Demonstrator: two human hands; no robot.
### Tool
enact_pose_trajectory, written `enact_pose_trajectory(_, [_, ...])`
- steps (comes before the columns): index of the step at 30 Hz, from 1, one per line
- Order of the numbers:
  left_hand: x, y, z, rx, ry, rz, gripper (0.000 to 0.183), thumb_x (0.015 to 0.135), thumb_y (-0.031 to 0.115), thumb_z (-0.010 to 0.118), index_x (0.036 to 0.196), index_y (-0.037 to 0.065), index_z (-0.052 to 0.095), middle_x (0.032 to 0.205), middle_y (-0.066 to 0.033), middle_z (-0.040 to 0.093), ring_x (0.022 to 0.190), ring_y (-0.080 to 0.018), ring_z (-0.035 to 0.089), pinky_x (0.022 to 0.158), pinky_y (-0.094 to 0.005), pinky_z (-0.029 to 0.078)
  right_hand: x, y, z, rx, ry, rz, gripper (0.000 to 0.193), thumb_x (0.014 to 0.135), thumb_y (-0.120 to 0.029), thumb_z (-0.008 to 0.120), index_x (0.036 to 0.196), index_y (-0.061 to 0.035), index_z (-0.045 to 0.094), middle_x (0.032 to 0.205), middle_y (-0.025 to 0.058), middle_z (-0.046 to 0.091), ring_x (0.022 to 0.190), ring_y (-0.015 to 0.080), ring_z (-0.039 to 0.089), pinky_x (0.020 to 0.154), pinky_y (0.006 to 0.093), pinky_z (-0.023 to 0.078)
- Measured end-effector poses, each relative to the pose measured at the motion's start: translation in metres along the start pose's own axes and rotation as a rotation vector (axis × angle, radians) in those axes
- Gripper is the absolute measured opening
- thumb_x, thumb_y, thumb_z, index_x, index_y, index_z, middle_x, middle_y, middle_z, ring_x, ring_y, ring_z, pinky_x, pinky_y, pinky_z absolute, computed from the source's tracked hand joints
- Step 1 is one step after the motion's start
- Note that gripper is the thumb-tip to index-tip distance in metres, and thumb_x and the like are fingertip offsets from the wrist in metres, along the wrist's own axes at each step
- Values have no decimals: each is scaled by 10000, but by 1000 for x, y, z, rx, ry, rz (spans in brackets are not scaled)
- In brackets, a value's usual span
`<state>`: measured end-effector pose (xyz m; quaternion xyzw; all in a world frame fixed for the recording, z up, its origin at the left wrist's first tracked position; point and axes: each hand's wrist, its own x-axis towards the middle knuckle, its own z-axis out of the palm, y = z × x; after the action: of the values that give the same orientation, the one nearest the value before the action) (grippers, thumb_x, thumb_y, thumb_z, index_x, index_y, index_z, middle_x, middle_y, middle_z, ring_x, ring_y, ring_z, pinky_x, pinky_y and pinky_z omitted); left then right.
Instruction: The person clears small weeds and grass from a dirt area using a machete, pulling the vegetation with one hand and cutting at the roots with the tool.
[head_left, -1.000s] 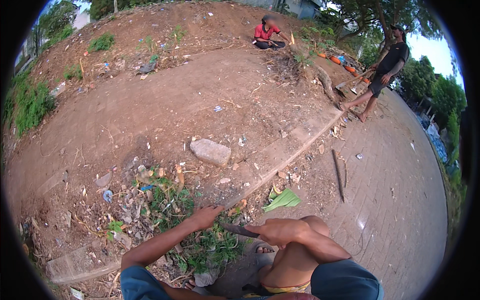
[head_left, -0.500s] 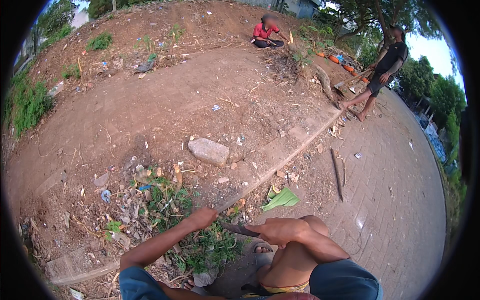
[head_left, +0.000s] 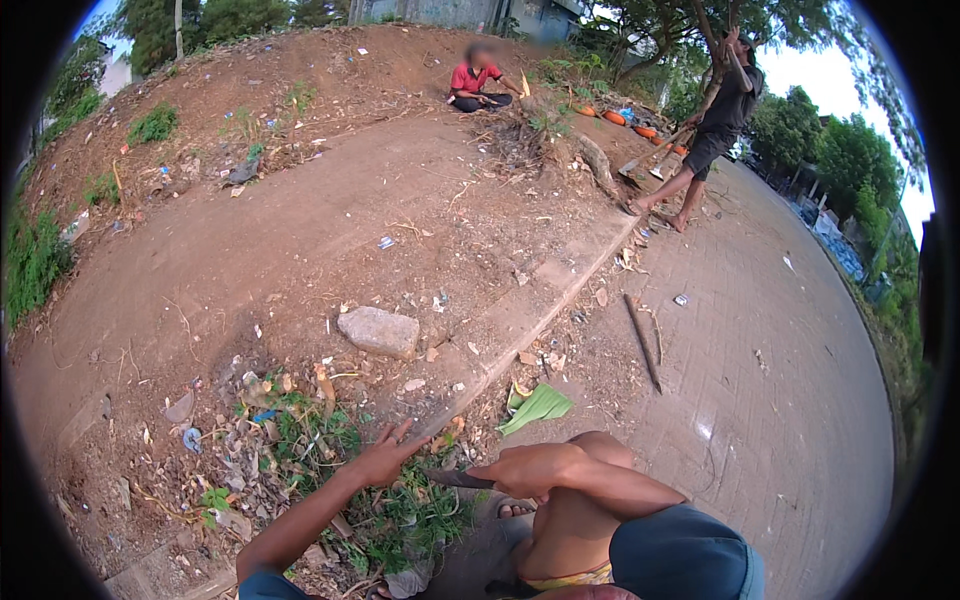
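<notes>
My left hand (head_left: pixel 384 459) is stretched out with fingers spread, over the leafy green weeds (head_left: pixel 415 520) beside a low concrete curb (head_left: pixel 537 325). It holds nothing. In my right hand (head_left: pixel 545 468), close to my bent knee, is a knife (head_left: pixel 455 478) with a dark blade pointing left toward the weeds. The blade's tip lies just below my left hand, seemingly apart from it. My fist hides most of the handle. A piece of green leaf (head_left: pixel 537 408) lies on the ground just beyond my right hand.
A rough stone block (head_left: pixel 380 331) sits on the dirt past the weeds. To the right, a long stick (head_left: pixel 641 343) lies on the paving (head_left: pixel 770 430). A seated person in red (head_left: pixel 476 80) and a standing person in black (head_left: pixel 722 110) with a long-handled tool are farther off.
My left hand has gone from closed to open, its fingers now spread. My right hand keeps hold of the knife. The view has shifted, and the standing person has raised an arm.
</notes>
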<state>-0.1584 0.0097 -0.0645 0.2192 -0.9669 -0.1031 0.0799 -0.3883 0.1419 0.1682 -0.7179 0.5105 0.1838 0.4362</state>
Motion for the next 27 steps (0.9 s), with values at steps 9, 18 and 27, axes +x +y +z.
enact_pose_trajectory(9, [0,-15,-40,-237,-69,-520,345,899,289,601,1176,84,617,1219,-168,606,1041,-379,617,902,-466,498,1,-4,-1,-51,9,89,660,814,6,498,1449,-21,322,799,190,665,570,271,655,552,385,534])
enact_pose_trajectory(18, [-42,-101,-66,-168,28,-796,469,918,414,541,1153,19,636,1112,-226,648,1086,-387,592,947,-468,461,0,-2,8,-266,60,62,535,862,-119,573,1381,-88,450,756,176,669,782,356,643,698,447,503])
enact_pose_trajectory(27, [-84,-140,-76,-118,-86,-1036,455,915,366,552,1220,30,582,1139,-275,630,1093,-407,602,938,-471,487,0,-7,7,-302,61,72,556,849,-115,582,1390,-109,452,818,192,661,840,370,619,731,439,493])
